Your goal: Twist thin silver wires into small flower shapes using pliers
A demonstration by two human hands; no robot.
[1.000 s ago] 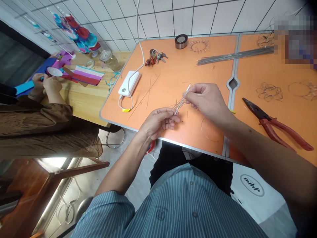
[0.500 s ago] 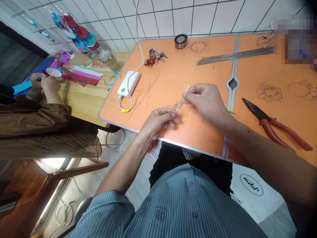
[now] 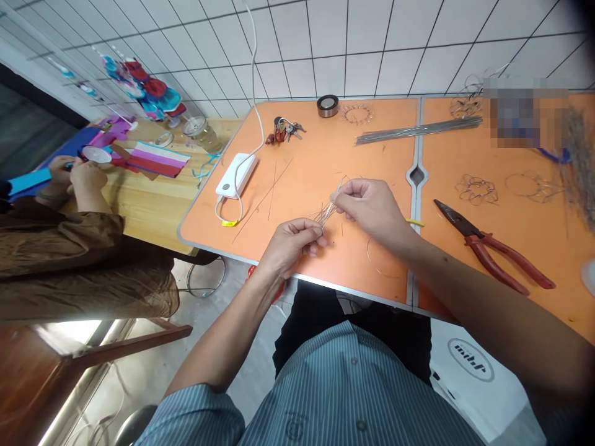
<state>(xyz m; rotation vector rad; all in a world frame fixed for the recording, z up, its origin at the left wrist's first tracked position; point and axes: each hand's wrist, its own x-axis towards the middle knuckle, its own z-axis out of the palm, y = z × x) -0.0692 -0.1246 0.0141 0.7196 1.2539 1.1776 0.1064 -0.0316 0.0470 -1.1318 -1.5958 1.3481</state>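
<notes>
Near the front edge of the orange table (image 3: 297,192), my left hand (image 3: 297,243) pinches the lower end of a small bundle of thin metal wires (image 3: 326,215). My right hand (image 3: 365,201) is closed at the bundle's upper end, thumb against fingers. Several wire ends fan out between the two hands; how they cross is too fine to tell. Two loose wires (image 3: 272,189) lie crossed to the left of my hands. A thin curved wire (image 3: 372,257) rests under my right forearm.
Red-handled pliers (image 3: 474,235) and bent-wire flower shapes (image 3: 477,189) lie at right. Behind are long straight wires (image 3: 418,130), a tape roll (image 3: 328,106) and keys (image 3: 286,130). A white power bank (image 3: 236,175) with a cable sits left. Another person's hands (image 3: 86,176) work at a wooden table.
The view has shifted, so the table sits lower and further left. My hands keep their hold on the wire bundle, with only slight finger movement.
</notes>
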